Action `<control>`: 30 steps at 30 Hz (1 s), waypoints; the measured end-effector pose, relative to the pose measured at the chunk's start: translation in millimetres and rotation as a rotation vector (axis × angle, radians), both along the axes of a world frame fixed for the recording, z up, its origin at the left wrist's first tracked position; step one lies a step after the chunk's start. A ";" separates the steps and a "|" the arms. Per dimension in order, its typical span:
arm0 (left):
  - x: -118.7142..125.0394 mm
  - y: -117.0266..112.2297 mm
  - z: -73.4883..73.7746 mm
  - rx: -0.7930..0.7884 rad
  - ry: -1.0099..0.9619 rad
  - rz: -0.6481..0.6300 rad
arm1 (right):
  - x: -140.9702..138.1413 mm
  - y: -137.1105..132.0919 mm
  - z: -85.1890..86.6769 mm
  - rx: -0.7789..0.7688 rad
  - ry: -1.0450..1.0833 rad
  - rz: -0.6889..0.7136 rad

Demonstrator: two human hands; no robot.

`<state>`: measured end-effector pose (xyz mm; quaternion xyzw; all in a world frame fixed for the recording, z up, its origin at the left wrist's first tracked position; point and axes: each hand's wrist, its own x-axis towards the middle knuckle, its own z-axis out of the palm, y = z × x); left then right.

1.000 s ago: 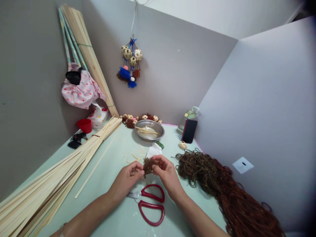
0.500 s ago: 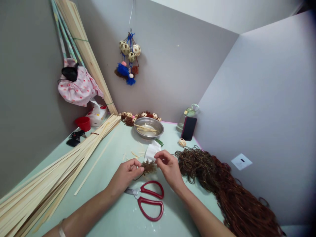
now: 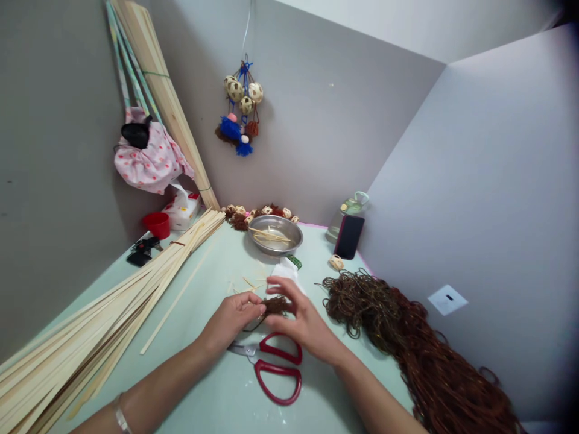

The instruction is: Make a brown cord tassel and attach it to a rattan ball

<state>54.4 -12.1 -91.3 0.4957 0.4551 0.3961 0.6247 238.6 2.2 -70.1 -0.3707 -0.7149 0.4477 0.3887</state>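
Between thumb and fingertips my left hand (image 3: 237,314) pinches a small brown yarn tassel (image 3: 274,305), its frayed strands pointing right and a dark cord trailing below. My right hand (image 3: 298,316) is around the tassel's loose end with thumb and fingers spread apart; whether the fingertips touch the strands I cannot tell. Just below both hands lie red-handled scissors (image 3: 278,381) on the table, blades pointing left, with the upper handle partly behind my right hand. A white paper or cloth piece (image 3: 286,270) sits behind the right hand.
Long bamboo strips (image 3: 122,307) spread across the left side. At the back stands a metal bowl (image 3: 275,246) with strips inside. On the right are a heap of brown yarn (image 3: 425,355), a small woven ball (image 3: 336,262), a phone (image 3: 348,237) and a jug (image 3: 353,206).
My right hand has gone from a pinch at the strand tips to spread fingers around the tassel, moving slightly left. The left hand keeps its pinch. The view has shifted slightly.
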 end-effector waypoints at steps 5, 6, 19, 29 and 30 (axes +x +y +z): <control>-3.6 -0.2 2.3 -0.025 -0.030 0.013 | 2.3 6.8 -8.3 -0.079 0.056 -0.164; -4.8 0.2 2.6 -0.031 -0.037 0.017 | 3.7 8.6 -7.3 -0.067 0.072 -0.230; -0.2 -2.1 0.6 -0.065 -0.081 -0.045 | 1.9 4.2 -1.8 0.092 -0.047 -0.262; -6.4 0.3 -2.8 -0.078 -0.118 -0.030 | 4.2 10.6 -7.4 -0.078 0.115 -0.209; -7.0 0.9 -3.3 -0.079 -0.122 -0.030 | 5.1 11.1 -4.9 -0.072 0.132 -0.236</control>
